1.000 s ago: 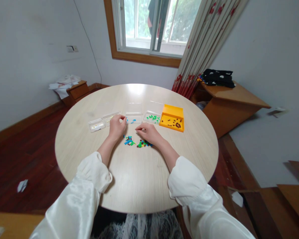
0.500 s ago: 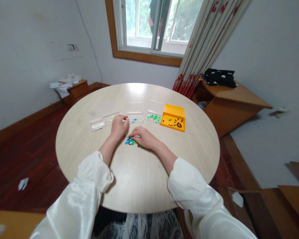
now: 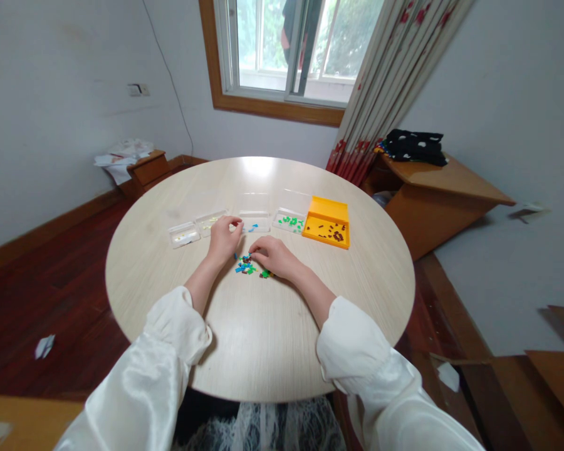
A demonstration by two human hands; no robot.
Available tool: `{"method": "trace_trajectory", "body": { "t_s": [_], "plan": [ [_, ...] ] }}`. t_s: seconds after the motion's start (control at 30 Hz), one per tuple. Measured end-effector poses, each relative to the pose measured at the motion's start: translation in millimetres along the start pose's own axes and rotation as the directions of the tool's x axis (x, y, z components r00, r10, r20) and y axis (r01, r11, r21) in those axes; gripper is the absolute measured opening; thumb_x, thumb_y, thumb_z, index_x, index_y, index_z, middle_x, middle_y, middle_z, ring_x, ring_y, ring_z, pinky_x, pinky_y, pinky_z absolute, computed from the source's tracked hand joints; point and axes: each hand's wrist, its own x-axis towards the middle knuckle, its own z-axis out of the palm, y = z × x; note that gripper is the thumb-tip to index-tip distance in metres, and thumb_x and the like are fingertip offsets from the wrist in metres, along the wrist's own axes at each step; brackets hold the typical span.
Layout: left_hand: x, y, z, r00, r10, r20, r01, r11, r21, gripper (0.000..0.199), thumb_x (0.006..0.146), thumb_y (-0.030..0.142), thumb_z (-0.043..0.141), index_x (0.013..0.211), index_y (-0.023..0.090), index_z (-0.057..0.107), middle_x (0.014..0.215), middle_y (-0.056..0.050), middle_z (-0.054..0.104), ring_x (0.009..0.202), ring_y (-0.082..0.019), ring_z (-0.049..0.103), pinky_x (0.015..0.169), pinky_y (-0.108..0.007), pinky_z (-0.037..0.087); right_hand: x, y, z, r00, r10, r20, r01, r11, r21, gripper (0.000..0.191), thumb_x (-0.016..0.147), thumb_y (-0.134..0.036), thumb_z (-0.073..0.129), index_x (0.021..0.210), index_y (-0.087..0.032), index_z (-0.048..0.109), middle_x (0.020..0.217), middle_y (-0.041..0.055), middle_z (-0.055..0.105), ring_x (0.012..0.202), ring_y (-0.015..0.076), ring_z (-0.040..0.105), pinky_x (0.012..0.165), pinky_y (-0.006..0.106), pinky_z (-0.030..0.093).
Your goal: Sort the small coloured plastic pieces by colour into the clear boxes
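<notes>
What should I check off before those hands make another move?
1. Yellow box open, brown pieces inside: ok.
2. Green pieces inside their clear box: ok.
3. Right hand at the loose mixed pile: ok.
4. Loose pile down to one colour: not ok; blue, green and brown lie together.
5. Right fingertips gripping a piece: cannot tell, too small.
6. Left hand holding a piece: cannot tell.

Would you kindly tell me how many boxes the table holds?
5, in a row: the leftmost clear box, a second clear box, the clear box with blue pieces, the one with green pieces, and the yellow box rightmost. The left hand partly hides the row.
</notes>
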Motion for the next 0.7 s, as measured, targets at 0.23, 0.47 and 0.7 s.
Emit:
{"method": "trace_trajectory", "body": {
  "t_s": [0.23, 0.47, 0.7],
  "plan": [
    [-3.5, 9.1, -0.8, 0.985, -0.042, 0.168, 0.087, 0.960, -0.268, 0.019, 0.070, 0.034, 0.060, 0.067, 0.016, 0.067, 0.067, -0.003, 0.065, 0.058, -0.013, 0.049, 0.060, -0.027, 0.039, 2.2, 7.8, -2.1, 0.978, 0.096, -0.185, -0.081, 0.993, 0.088, 0.012, 0.077, -0.010, 0.058, 0.079, -0.019, 0.066, 0.079, 0.0012, 0.069, 0.075, 0.0138, 0.062, 0.072, 0.027, 0.048],
    [-8.5, 18.0, -3.5, 0.932, -0.037, 0.360, 0.195, 0.890, -0.413, 0.025, 0.063, 0.040, 0.066, 0.063, 0.016, 0.067, 0.057, -0.001, 0.060, 0.054, -0.012, 0.047, 0.053, -0.026, 0.035, 4.4, 9.9, -4.9, 0.952, 0.080, -0.296, -0.057, 0.995, 0.086, 0.003, 0.074, -0.015, 0.063, 0.075, -0.019, 0.062, 0.075, 0.0000, 0.065, 0.072, 0.0135, 0.058, 0.071, 0.027, 0.045],
    [-11.1, 20.7, -6.0, 0.888, 0.009, 0.461, 0.211, 0.881, -0.424, 0.031, 0.061, 0.047, 0.069, 0.061, 0.016, 0.067, 0.055, -0.001, 0.058, 0.055, -0.012, 0.048, 0.053, -0.026, 0.037, 5.5, 8.5, -7.5, 0.941, 0.089, -0.325, -0.073, 0.995, 0.064, 0.005, 0.075, -0.015, 0.062, 0.073, -0.018, 0.059, 0.074, -0.0003, 0.063, 0.071, 0.0136, 0.056, 0.071, 0.027, 0.042]
  ]
}}
